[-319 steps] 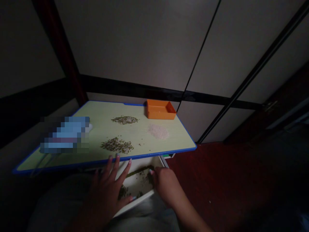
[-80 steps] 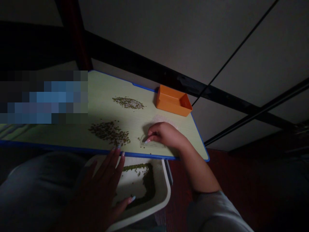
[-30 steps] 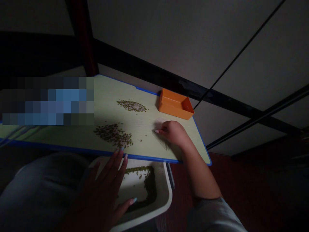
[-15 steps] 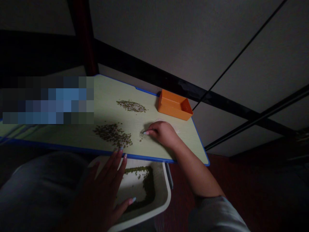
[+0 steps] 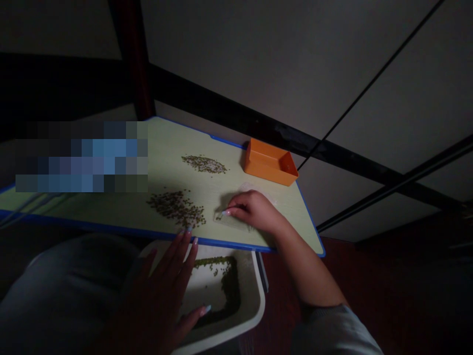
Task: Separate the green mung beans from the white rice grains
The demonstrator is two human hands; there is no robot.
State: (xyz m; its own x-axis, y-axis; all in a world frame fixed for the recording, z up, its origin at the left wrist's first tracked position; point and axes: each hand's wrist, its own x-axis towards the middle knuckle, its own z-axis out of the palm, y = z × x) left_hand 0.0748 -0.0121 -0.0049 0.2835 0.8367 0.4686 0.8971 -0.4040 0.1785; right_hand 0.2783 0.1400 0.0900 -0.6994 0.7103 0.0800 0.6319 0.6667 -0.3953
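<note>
My right hand (image 5: 254, 209) is closed, thumb and finger pinching the edge of a thin clear plastic piece (image 5: 232, 223) on the pale board. A few small grains lie by its fingertips; whether the plastic is a bag or a sheet is hard to tell. My left hand (image 5: 166, 286) is in shadow, fingers spread, over the rim of a white tub (image 5: 256, 296). Its fingertips reach the board's near edge, beside a heap of dark grains (image 5: 177, 207). Green bean-like grains (image 5: 232, 286) line the tub's inner edge. A second, smaller grain pile (image 5: 204, 164) lies farther back.
An orange open box (image 5: 271, 170) stands at the board's far right corner. The pale board (image 5: 166, 143) has a blue rim. A blurred-out patch (image 5: 81, 158) covers its left part. Behind the board rises a grey panelled wall (image 5: 236, 59).
The view has shifted slightly. My right hand has lowered a little toward the board, and the clear plastic under it shows more plainly. My left hand stays spread near the board's edge.
</note>
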